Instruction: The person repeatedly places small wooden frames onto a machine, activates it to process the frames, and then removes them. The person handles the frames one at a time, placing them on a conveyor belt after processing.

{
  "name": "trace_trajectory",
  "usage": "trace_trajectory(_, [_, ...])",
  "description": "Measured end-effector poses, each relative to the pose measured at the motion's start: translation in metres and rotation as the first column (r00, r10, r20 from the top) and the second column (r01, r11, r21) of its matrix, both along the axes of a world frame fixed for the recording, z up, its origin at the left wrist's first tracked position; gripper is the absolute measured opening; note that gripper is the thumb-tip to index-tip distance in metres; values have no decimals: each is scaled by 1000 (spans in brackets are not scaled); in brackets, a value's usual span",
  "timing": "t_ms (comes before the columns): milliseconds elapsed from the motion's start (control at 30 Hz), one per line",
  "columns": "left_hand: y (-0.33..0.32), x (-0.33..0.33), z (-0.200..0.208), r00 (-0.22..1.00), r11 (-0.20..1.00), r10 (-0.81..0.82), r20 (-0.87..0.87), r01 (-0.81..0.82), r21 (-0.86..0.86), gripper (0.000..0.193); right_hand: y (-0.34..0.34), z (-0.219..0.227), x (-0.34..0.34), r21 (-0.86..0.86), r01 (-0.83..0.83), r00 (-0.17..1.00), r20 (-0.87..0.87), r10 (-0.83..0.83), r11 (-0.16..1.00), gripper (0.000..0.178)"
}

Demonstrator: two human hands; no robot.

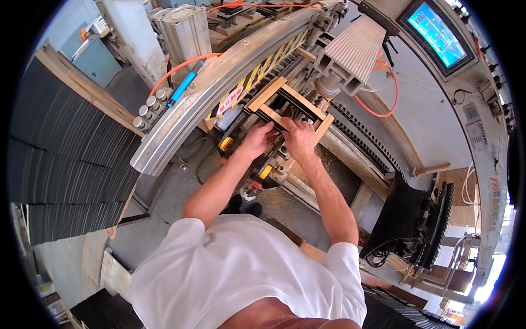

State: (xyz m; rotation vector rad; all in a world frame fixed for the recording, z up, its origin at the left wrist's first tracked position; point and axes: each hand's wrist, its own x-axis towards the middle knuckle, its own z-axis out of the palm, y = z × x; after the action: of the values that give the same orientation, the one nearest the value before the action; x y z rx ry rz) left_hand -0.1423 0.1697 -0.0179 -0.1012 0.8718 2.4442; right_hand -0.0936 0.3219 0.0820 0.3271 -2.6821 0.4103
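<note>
A small rectangular wooden frame with light wood sides and dark inner strips lies on the machine bed, below a ribbed metal beam. At its near side, my left hand has its thumb and fingers closed at the edge. Close to its right, my right hand bends its fingers over the near rail. The undersides of the fingers are hidden. Two yellow round knobs sit on the machine just below my hands.
A lit touchscreen hangs at the upper right. Tall stacks of dark strips stand at the left. A blue pen-like tool rests on the curved metal rail. An orange hose loops right of the beam.
</note>
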Motion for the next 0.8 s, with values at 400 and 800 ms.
trace_trajectory(400, [-145, 153, 17, 994, 972, 106, 1, -104, -213, 38, 14, -15, -100, 160, 67, 997, -38, -62, 985, 33])
trace_trajectory(800, [-281, 233, -9, 969, 945, 195, 153, -144, -293, 32, 8, 7, -173, 719, 123, 942, 133, -308, 685, 29])
